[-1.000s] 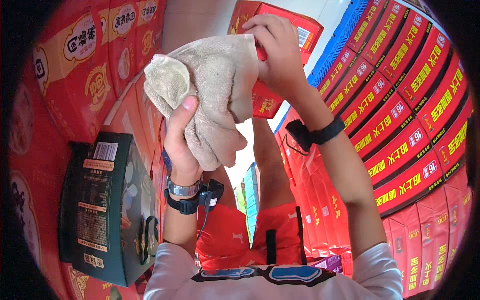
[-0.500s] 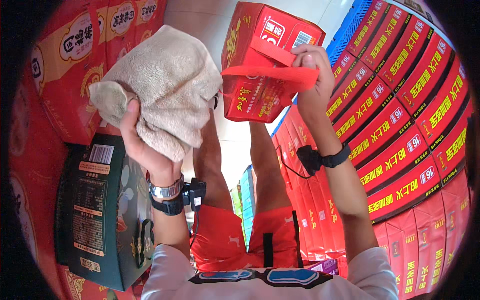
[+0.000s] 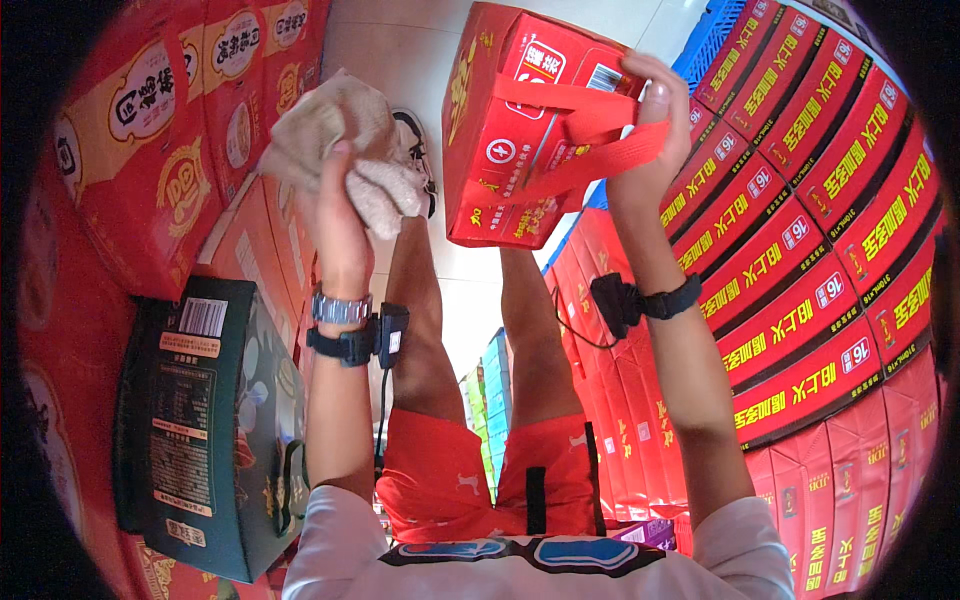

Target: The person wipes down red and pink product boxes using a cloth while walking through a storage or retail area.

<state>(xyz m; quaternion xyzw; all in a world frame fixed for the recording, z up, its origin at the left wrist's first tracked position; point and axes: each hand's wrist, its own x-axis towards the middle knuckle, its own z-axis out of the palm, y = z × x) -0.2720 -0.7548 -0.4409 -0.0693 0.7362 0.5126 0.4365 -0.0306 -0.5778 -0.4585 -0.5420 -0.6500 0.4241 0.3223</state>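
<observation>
My left hand (image 3: pixel 343 215) is closed around a beige cleaning cloth (image 3: pixel 375 190), thumb on top, with the cloth bunched and slightly blurred. Its folds hide most of the fingers. A red drinks carton (image 3: pixel 500 205) hangs tilted in front of me, held by my right hand (image 3: pixel 655 140) at its right side. The carton's red fabric handle straps (image 3: pixel 600 160) loop loosely across to that hand, and its fingertips bend over the carton's upper right edge. Cloth and carton are apart.
Stacked red drink cases (image 3: pixel 800 220) rise on the right beside a blue plastic crate (image 3: pixel 705 50). Red gift bags (image 3: pixel 140 120) and a dark green box (image 3: pixel 190 430) line the left. Pale floor tiles (image 3: pixel 400 40) lie beyond; my legs are below.
The cloth has been drawn right and bunched smaller, away from the gift bags. My right hand has shifted up and outward from the straps to the carton's edge; the carton has turned slightly.
</observation>
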